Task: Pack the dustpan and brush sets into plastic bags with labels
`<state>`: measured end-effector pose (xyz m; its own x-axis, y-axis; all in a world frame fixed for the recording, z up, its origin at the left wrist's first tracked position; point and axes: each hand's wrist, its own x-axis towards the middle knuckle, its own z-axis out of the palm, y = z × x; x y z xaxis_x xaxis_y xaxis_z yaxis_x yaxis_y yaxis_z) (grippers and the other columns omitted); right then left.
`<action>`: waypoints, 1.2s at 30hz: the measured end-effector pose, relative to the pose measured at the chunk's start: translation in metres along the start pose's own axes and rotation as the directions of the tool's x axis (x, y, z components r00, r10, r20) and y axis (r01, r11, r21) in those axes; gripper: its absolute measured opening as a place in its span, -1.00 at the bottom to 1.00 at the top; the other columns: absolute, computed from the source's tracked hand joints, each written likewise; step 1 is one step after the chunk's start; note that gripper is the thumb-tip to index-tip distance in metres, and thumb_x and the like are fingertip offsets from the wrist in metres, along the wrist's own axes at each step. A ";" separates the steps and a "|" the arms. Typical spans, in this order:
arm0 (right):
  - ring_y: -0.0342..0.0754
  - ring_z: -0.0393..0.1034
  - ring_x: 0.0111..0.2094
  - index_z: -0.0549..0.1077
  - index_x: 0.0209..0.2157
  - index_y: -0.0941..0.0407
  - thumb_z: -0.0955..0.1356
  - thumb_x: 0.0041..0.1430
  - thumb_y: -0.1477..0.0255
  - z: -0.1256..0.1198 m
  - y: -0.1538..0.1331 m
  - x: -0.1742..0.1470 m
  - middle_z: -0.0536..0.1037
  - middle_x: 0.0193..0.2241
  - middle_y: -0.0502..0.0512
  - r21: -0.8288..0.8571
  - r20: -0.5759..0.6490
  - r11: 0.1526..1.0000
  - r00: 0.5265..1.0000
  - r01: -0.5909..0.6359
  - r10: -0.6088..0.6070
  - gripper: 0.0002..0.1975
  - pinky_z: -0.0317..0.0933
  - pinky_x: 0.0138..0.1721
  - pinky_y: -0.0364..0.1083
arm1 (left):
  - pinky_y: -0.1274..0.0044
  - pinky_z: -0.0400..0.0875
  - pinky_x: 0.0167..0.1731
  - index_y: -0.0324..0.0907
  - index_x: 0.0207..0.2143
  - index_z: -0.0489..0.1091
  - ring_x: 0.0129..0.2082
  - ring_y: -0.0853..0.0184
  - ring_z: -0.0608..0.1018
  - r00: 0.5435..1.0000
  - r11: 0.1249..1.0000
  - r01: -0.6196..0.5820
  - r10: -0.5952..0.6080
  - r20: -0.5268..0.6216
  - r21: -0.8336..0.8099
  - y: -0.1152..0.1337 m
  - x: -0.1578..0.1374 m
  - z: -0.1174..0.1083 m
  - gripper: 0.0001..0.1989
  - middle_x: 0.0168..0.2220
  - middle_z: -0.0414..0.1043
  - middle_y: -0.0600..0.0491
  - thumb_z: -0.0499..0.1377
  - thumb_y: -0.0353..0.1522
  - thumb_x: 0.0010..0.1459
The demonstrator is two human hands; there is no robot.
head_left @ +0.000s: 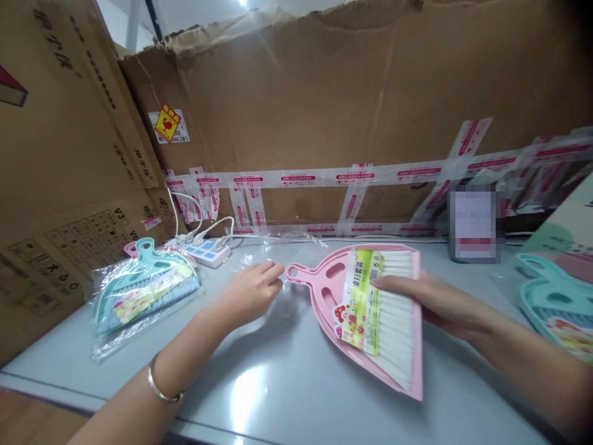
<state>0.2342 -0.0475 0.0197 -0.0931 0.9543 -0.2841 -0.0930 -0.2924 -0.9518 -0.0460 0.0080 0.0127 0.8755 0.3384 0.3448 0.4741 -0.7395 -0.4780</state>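
My right hand (440, 303) grips a pink dustpan (324, 296) by its wide edge, thumb on the front and the other fingers behind. A brush with white bristles (396, 315) lies nested in the pan, with a green and yellow printed card (365, 303) across it. The pan's looped handle points left, towards my left hand (254, 290). That hand is closed in a pinch just beside the handle, apart from it. Thin clear plastic film (259, 250), seemingly a bag, spreads around its fingertips. Exactly how the fingers hold the film is hard to see.
A bagged teal dustpan set (148, 284) lies on the grey table (222, 395) at left, a pink handle behind it. Another teal set (551, 296) is at right. A power strip (208, 253) with cables, a phone-like device (475, 222) and large cardboard boxes (315, 93) stand behind.
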 end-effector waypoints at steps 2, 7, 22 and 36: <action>0.08 0.50 -0.19 0.39 -0.02 0.14 0.40 0.01 0.44 0.002 0.004 0.002 0.58 -0.19 0.17 -0.017 0.030 1.000 1.000 -0.010 0.011 -0.57 0.38 -0.14 -0.03 | 0.52 0.22 -0.54 -0.27 -0.58 0.34 -0.46 0.35 0.36 0.999 0.999 -0.033 0.033 -0.004 -0.025 0.005 0.002 0.001 -0.72 -0.42 0.37 -0.03 -0.06 -0.63 0.05; 0.10 0.48 -0.17 0.37 0.01 0.13 0.41 0.00 0.41 0.006 0.012 0.005 0.57 -0.17 0.16 0.012 0.075 1.000 0.997 -0.005 0.004 -0.53 0.38 -0.13 0.02 | 0.51 0.26 -0.54 -0.25 -0.55 0.34 -0.48 0.36 0.36 0.992 0.985 -0.126 0.126 -0.008 -0.119 0.016 0.006 0.005 -0.77 -0.43 0.37 -0.01 -0.03 -0.60 0.04; 0.09 0.50 -0.21 0.40 -0.03 0.14 0.42 -0.01 0.40 0.025 0.015 0.001 0.59 -0.22 0.15 0.080 0.043 0.995 0.997 0.065 -0.068 -0.55 0.36 -0.09 0.06 | 0.45 0.39 -0.31 -0.30 -0.28 0.30 -0.31 0.26 0.43 0.930 0.911 -0.309 0.229 -0.289 -0.274 0.026 0.012 -0.007 -0.82 -0.31 0.45 -0.12 -0.06 -0.48 0.14; 0.03 0.47 -0.16 0.42 -0.09 0.15 0.41 0.04 0.45 0.050 0.039 0.000 0.58 -0.19 0.11 0.315 0.066 0.949 0.996 0.030 -0.054 -0.65 0.39 -0.15 -0.05 | 0.38 0.42 -0.10 -0.16 -0.13 0.38 -0.09 0.19 0.50 0.947 0.776 -0.322 0.273 -0.171 -0.543 0.031 0.014 -0.008 -0.75 -0.16 0.50 -0.13 0.05 -0.39 0.14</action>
<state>0.1814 -0.0621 -0.0119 -0.1536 0.9623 -0.2244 -0.4029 -0.2684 -0.8750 -0.0199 -0.0146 0.0091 0.9423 0.0189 0.3342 0.0352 -0.9985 -0.0429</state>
